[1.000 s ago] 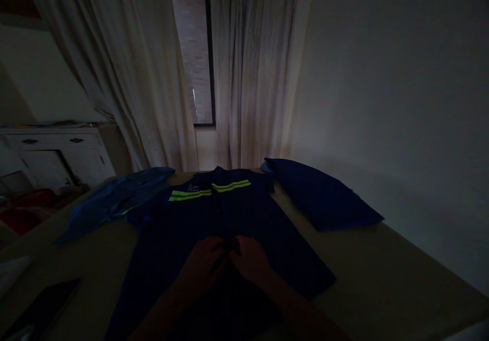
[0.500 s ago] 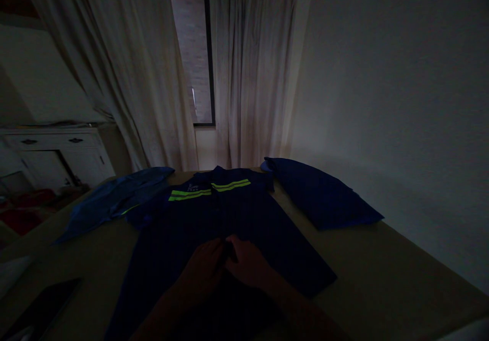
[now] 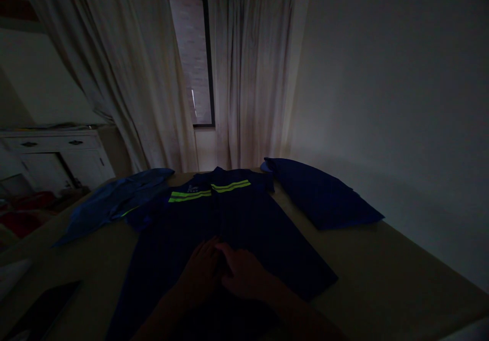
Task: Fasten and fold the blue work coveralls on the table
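A navy work shirt (image 3: 248, 224) with yellow-green reflective bands across the chest lies flat, front up, on a beige surface (image 3: 382, 280). Both my hands rest on its centre front, close together and touching. My left hand (image 3: 200, 272) lies on the left side of the button strip, fingers together and pointing away from me. My right hand (image 3: 242, 275) reaches across from the right, its fingers closed on the cloth at the strip. The light is dim, so what the fingertips pinch is hard to see.
A lighter blue garment (image 3: 110, 203) lies crumpled at the far left. A folded navy garment (image 3: 321, 193) lies at the far right near the wall. A dark flat device (image 3: 42, 308) sits at the near left. Beyond are a white cabinet (image 3: 57, 152), curtains and a window.
Both hands have slid slightly toward me along the shirt's centre front, staying together. The shirt has not shifted.
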Available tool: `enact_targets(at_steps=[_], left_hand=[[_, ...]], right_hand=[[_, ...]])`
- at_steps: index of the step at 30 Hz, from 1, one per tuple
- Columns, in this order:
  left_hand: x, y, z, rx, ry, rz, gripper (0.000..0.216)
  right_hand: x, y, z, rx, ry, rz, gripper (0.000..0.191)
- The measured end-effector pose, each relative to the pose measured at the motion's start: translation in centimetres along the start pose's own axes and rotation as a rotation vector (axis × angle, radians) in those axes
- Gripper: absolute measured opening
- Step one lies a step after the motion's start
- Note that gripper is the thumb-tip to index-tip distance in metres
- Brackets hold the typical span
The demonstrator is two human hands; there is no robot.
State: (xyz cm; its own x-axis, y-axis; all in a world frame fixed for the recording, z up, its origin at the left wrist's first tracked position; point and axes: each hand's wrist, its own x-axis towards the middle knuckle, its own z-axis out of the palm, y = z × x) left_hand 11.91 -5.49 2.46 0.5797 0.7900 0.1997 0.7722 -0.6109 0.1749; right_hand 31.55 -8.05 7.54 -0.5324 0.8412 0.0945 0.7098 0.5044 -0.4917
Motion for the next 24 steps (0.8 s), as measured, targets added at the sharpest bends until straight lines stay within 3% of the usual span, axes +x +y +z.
enact_targets(at_steps=[8, 13, 20, 24], left_hand=[[-0.2, -0.1, 0.0, 0.154, 0.008, 0.132, 0.039], [-0.6, -0.2, 0.0, 0.280, -0.029, 0.212, 0.043], [-0.6, -1.4, 1.8, 0.343, 0.026, 0.260, 0.044], [-0.9, -1.4, 2.3, 0.344, -0.003, 0.297, 0.053]], right_hand=[[0.1, 0.0, -0.7, -0.077, -0.012, -0.082, 0.076], [-0.2, -0.6, -0.7, -0.138, -0.110, -0.115, 0.077], [-0.4, -0.9, -0.5, -0.139, -0.127, -0.152, 0.075], [-0.5, -1.2, -0.9, -0.078, -0.176, -0.175, 0.077]])
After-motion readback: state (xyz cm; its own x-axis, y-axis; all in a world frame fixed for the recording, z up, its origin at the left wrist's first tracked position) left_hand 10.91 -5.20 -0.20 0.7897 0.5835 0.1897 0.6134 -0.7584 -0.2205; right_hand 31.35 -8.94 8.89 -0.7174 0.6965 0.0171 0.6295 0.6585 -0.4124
